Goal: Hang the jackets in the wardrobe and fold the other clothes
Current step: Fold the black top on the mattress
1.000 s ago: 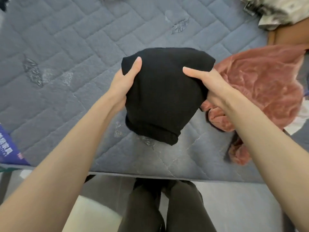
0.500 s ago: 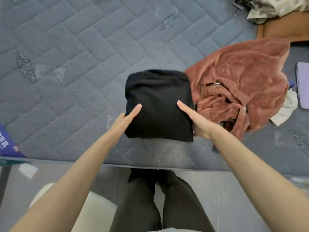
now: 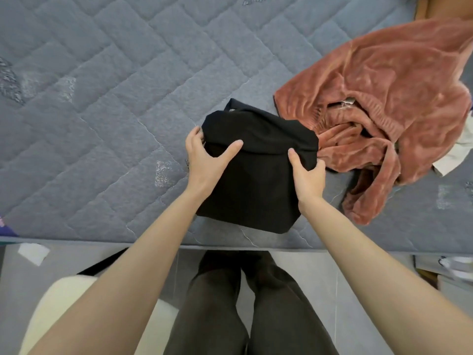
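A folded black garment (image 3: 258, 180) lies on the grey quilted mattress (image 3: 107, 103) near its front edge. My left hand (image 3: 204, 157) grips its left side, thumb on top and fingers curled round the far left corner. My right hand (image 3: 307, 175) grips the right side, thumb on top and fingers wrapped under the edge. The far part of the garment is doubled over toward me. A crumpled rust-pink velvet garment (image 3: 389, 103) lies just right of it, touching its right corner.
The mattress front edge (image 3: 102, 242) runs across below the garment, with pale floor and my dark trousers (image 3: 243, 303) beneath. A cream cushion or seat (image 3: 58, 303) sits low left. A white cloth (image 3: 458, 155) pokes out at the right edge.
The black garment went from held up in the air to lying on the mattress. Both hands shifted from flat on it to gripping its sides, and its far part is now doubled over.
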The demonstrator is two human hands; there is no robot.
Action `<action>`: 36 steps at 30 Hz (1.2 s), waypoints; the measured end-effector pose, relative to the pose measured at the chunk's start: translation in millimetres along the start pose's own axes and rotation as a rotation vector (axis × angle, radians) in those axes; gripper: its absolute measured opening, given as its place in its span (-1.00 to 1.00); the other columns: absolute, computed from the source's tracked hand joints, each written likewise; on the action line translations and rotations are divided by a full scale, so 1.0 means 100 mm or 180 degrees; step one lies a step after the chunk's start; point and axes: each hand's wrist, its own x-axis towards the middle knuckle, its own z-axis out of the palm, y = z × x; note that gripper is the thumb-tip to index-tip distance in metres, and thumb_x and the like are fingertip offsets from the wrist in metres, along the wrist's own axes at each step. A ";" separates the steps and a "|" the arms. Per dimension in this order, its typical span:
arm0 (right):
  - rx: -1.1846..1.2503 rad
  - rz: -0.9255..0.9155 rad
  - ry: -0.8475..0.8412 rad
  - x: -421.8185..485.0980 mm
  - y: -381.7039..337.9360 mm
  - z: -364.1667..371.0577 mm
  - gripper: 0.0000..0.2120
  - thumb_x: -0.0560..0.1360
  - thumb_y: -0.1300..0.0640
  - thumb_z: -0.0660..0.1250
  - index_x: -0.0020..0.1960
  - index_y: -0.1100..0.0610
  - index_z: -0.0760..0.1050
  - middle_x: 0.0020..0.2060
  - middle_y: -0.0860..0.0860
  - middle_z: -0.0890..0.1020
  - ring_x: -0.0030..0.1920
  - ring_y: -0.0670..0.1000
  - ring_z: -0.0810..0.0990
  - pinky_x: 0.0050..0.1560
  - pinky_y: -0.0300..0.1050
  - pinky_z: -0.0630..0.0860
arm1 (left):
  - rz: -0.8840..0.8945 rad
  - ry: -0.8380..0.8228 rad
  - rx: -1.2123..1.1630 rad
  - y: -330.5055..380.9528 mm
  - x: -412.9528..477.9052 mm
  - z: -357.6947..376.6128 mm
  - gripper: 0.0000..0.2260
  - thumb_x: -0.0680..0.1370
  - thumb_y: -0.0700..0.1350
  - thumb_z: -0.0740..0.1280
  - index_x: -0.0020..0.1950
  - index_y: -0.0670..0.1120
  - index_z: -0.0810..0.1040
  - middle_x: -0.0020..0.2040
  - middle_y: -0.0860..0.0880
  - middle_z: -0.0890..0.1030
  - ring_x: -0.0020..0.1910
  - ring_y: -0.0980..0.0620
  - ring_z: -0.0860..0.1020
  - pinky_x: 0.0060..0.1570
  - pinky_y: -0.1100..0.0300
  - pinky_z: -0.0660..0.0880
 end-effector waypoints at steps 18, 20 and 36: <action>-0.0561 -0.0621 0.0868 0.34 0.26 0.36 -0.76 0.57 -0.13 0.21 -0.02 0.04 0.32 -0.12 -0.08 0.52 -0.11 -0.03 0.47 -0.28 -0.24 0.17 | 0.0060 -0.1979 0.0370 0.42 0.73 -0.44 -0.87 0.45 0.11 0.38 -0.23 0.12 0.67 -0.20 0.15 0.68 -0.16 0.25 0.63 -0.19 0.43 0.49; -0.0490 -0.0652 0.0954 0.37 0.25 0.42 -0.78 0.60 -0.09 0.18 -0.04 0.06 0.29 -0.12 -0.03 0.53 -0.11 -0.01 0.48 -0.29 -0.23 0.18 | -0.0342 -0.1723 -0.0179 0.38 0.79 -0.38 -0.85 0.41 0.09 0.43 -0.17 0.03 0.64 -0.15 0.07 0.69 -0.11 0.17 0.64 -0.15 0.35 0.52; -0.2659 -0.2595 0.0224 0.16 0.23 0.53 -0.52 0.62 0.00 0.09 0.53 -0.08 0.17 0.55 0.05 0.08 0.53 0.19 0.03 0.47 0.23 -0.08 | 0.2058 0.0403 0.2554 -0.11 0.56 0.39 -0.63 0.66 -0.13 0.07 0.47 -0.08 0.31 0.53 -0.05 0.21 0.53 -0.10 0.11 0.49 -0.11 -0.01</action>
